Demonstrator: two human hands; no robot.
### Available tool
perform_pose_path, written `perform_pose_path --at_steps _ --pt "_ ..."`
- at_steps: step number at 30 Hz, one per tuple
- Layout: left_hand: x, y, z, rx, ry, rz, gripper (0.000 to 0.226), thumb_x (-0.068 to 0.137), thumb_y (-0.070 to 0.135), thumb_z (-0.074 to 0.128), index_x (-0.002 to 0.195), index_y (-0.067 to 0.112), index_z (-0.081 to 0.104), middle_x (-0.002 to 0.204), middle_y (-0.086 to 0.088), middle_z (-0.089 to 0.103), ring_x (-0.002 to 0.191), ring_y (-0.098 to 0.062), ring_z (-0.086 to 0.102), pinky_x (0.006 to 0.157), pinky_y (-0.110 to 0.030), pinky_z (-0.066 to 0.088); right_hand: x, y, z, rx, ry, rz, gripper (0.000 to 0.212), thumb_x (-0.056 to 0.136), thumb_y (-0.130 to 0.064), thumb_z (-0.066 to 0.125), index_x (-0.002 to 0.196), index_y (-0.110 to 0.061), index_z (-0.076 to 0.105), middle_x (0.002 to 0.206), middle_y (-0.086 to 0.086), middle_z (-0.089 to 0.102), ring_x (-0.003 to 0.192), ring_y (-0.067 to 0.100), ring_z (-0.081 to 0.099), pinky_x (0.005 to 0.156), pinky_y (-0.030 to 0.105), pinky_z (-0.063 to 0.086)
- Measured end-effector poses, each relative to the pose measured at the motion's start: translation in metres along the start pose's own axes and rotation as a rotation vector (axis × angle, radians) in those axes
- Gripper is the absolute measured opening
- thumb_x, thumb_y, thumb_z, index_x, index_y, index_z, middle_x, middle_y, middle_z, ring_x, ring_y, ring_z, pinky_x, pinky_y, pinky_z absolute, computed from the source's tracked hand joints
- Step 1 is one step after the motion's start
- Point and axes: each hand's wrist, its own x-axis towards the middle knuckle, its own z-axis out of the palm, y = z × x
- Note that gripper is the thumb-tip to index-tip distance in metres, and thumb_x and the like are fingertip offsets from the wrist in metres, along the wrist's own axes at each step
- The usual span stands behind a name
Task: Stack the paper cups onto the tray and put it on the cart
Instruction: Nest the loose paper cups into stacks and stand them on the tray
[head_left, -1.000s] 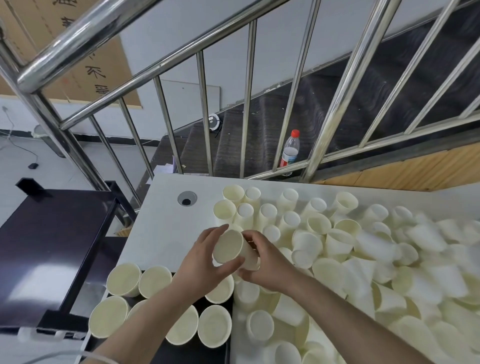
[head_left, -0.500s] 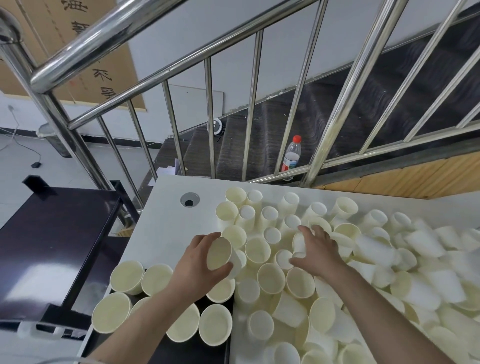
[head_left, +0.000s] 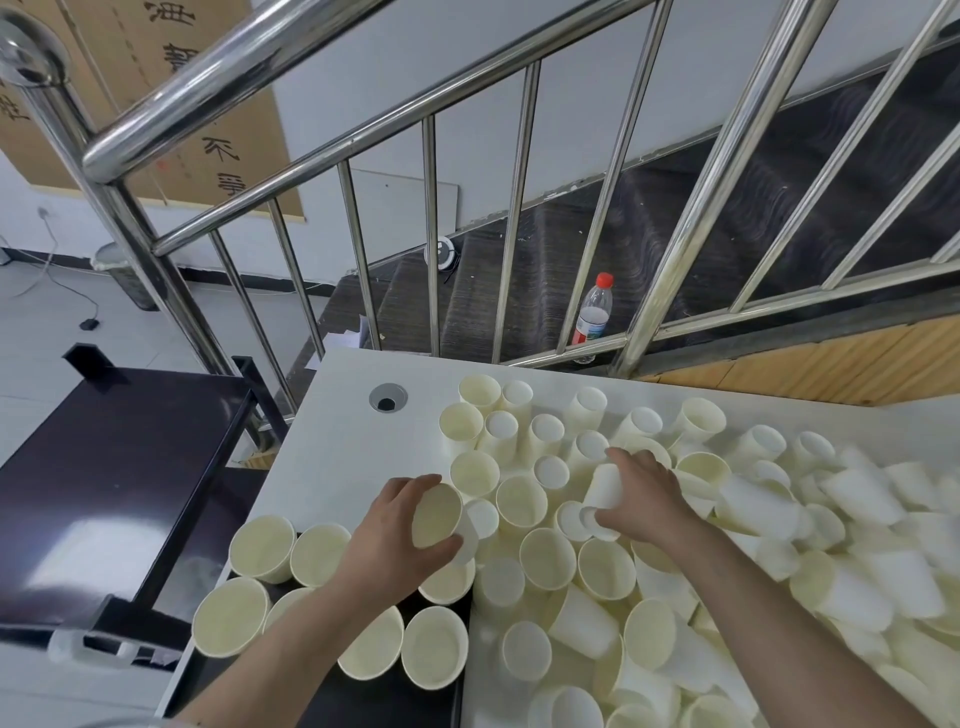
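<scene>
White bench (head_left: 332, 457) heaped with paper cups: left hand (head_left: 395, 540) grips a tilted cup (head_left: 436, 514) over the tray (head_left: 395, 696); right hand (head_left: 644, 493) clutches another cup (head_left: 602, 486) from the pile.

Take the shiny stainless-steel stair railing (head_left: 358, 130) as your landmark: its sloping handrail and upright bars cross the whole upper view. Through the bars you see dark grey carpeted stairs (head_left: 519, 280) going down. Behind the railing's lower rail, on the right, stands a clear plastic bottle with a red cap and red label (head_left: 592, 314), upright. Further up the stairs, between two bars, sits a small round white device (head_left: 441, 253). Left of the railing's end post hangs a brown paper scroll with black brush characters (head_left: 208, 104) on the pale wall. Below that post, a black cable (head_left: 62, 291) trails over the light tiled floor (head_left: 41, 322).
</scene>
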Motion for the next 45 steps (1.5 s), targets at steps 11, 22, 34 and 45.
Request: perform_pose_path --at_steps 11,22,34,45 --pt "-0.001 -0.004 0.000 0.021 0.004 0.001 0.066 0.075 0.040 0.074 0.133 0.033 0.043 0.121 0.017 0.043 0.110 -0.005 0.048 0.084 -0.017 0.037 -0.025 -0.061 0.025 0.086 -0.097 -0.397 0.090 0.078 -0.033 0.072 0.150 -0.022 0.019 0.142 0.000 0.026 0.134 0.019 0.030 0.104 0.029 0.036" --pt "-0.001 -0.010 -0.001 0.020 0.018 0.010 0.067 0.075 0.041 0.073 0.134 0.033 0.043 0.122 0.018 0.042 0.109 -0.003 0.048 0.085 -0.017 0.038 -0.022 -0.066 0.042 0.237 -0.097 -0.311 0.089 0.076 -0.057 0.070 0.148 -0.030 0.024 0.149 -0.007 0.022 0.139 0.016 0.026 0.110 0.031 0.031" --pt "-0.010 -0.015 -0.008 0.028 0.000 0.024 0.067 0.074 0.041 0.074 0.133 0.034 0.043 0.122 0.019 0.042 0.110 -0.005 0.049 0.089 -0.021 0.043 -0.024 -0.082 0.047 0.262 -0.042 -0.223 0.044 0.082 -0.037 0.066 0.118 -0.020 0.049 0.123 -0.002 0.040 0.105 0.018 0.048 0.078 0.024 0.034" --pt "-0.029 -0.025 -0.030 0.154 -0.040 0.118 0.076 0.073 0.030 0.071 0.139 0.036 0.036 0.124 0.019 0.037 0.112 -0.009 0.047 0.084 -0.019 0.042 -0.057 -0.091 0.035 0.469 0.035 -0.410 0.039 0.073 -0.027 0.072 0.106 -0.027 0.052 0.125 -0.017 0.036 0.100 0.003 0.049 0.082 0.017 0.041"
